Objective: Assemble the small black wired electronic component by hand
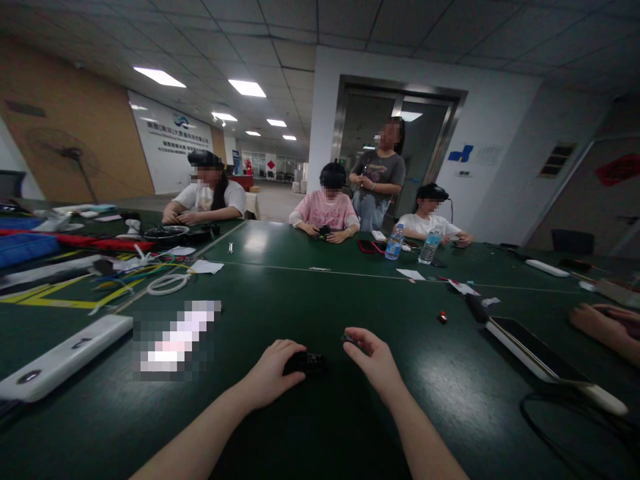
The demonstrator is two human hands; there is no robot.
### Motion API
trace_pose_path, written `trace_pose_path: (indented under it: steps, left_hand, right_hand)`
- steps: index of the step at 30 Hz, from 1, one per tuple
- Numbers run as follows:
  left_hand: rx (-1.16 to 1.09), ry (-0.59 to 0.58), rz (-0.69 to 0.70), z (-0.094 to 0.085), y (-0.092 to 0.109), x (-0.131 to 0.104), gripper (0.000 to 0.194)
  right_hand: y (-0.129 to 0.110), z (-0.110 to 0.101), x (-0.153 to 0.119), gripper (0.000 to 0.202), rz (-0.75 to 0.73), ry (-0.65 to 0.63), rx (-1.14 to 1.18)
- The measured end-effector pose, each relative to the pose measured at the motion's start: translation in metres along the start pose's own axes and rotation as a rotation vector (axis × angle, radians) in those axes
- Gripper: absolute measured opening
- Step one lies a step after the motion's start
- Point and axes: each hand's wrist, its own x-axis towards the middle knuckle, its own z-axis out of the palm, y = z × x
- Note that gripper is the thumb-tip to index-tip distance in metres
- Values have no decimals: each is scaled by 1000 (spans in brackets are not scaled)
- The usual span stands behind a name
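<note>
My left hand [270, 373] is closed around a small black object [313, 362] resting low over the green table. Its ridged end sticks out to the right of my fingers; the rest is covered, so its kind does not show. To the right, my right hand [376, 365] is raised slightly and pinches a small dark piece [347, 339] between thumb and fingertips. That piece is too small to identify. A gap separates it from the black object.
A white power bank-like case [67, 357] lies at left, near cables [167, 285]. On the right are a tablet-like device [537, 350], a black cable [530, 417] and another person's hand [607, 327]. Water bottles [395, 243] stand farther back, before several people.
</note>
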Motion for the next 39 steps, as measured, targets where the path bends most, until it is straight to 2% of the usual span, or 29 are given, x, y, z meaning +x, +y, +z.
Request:
trace_pose_path:
  steps: [11,20,39]
  left_hand:
    - [-34,-7,-18,0,-4,-1,42]
    - [-37,0,-14,1,-5,-1,42]
    - [27,27,27,1,0,1,39]
  right_hand:
    - [0,-9,0,31,-8,71,105]
    - [-1,-9,-1,31,2,46,123]
    - [-17,25,-12,25,-27,-222,-189]
